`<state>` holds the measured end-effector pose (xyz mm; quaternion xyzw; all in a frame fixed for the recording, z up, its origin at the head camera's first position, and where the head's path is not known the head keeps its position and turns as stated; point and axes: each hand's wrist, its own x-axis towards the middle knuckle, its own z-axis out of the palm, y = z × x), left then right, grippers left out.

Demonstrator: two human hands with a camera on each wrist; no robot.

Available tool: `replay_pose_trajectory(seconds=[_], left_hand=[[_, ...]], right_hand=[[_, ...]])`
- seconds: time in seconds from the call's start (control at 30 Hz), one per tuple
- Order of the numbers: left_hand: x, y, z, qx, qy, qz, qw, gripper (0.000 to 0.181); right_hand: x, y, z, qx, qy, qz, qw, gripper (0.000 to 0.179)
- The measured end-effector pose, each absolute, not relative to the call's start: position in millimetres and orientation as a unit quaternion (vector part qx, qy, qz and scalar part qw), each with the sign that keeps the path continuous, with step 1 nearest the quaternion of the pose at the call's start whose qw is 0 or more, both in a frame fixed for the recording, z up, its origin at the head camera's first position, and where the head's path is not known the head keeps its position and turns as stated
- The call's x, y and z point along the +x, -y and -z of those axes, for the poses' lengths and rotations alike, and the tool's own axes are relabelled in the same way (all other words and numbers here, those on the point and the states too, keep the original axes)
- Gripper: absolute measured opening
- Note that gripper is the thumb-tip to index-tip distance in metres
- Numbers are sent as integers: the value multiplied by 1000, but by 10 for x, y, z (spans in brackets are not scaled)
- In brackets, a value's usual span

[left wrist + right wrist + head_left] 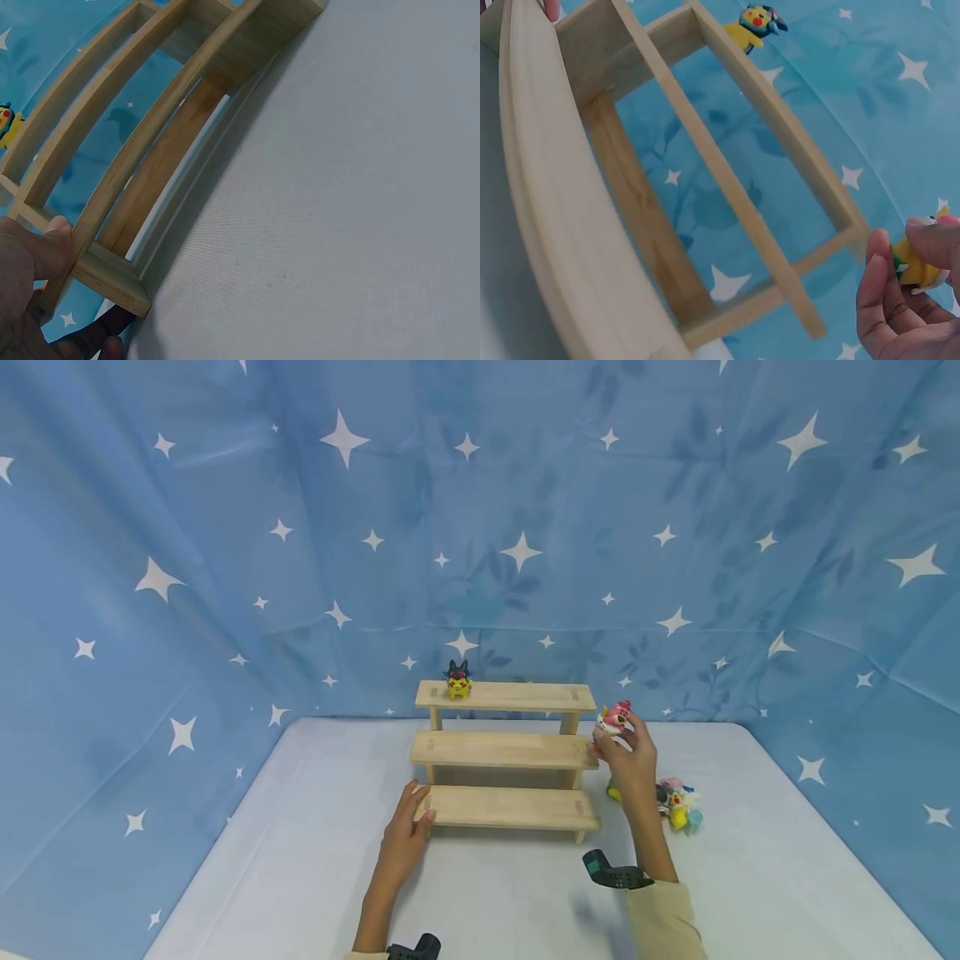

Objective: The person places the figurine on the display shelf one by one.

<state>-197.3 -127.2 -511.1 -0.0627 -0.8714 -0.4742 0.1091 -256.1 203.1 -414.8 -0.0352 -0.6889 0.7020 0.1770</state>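
Note:
A three-tier wooden display shelf [504, 750] stands on the white table against the backdrop. My left hand [406, 835] grips the left end of its lowest tier; in the left wrist view, the thumb [54, 244] lies on the wood and the other fingers reach round the end. My right hand [630, 758] pinches a small figurine [615, 717] with pink, red, white and yellow parts, beside the right end of the upper tiers. In the right wrist view, fingers partly hide this figurine [922, 262]. A yellow figurine with black ears [459, 681] stands on the top tier's left end.
Several small colourful figurines [678, 806] lie in a cluster on the table [757, 877], right of the shelf, partly behind my right forearm. A blue star-printed cloth [517, 485] hangs behind and at both sides.

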Motion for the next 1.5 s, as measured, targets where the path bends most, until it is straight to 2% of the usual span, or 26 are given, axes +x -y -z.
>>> replay_pose_trajectory(seconds=[0.2,0.37,0.5,0.83,1.2,1.5], left_hand=[[-1983,1278,5125,-65,871,474,112,46],[-1987,1277,5127,-65,872,471,113,45],[-1980,1279,5137,-71,871,473,114,46],[-1985,1268,5146,-70,868,477,119,46],[-1993,1270,5150,-66,867,478,126,45],[-1984,1271,5152,-63,864,483,123,46]], right_hand=[[-2601,-1936,3992,-14,692,-703,164,70],[-2695,-1875,3874,19,710,-682,174,64],[-2816,-1847,3883,49,726,-658,193,61],[-3012,-1799,3867,79,746,-633,190,61],[-3092,-1697,3880,103,778,-573,236,56],[-3174,-1646,3811,95,813,-521,242,52]])
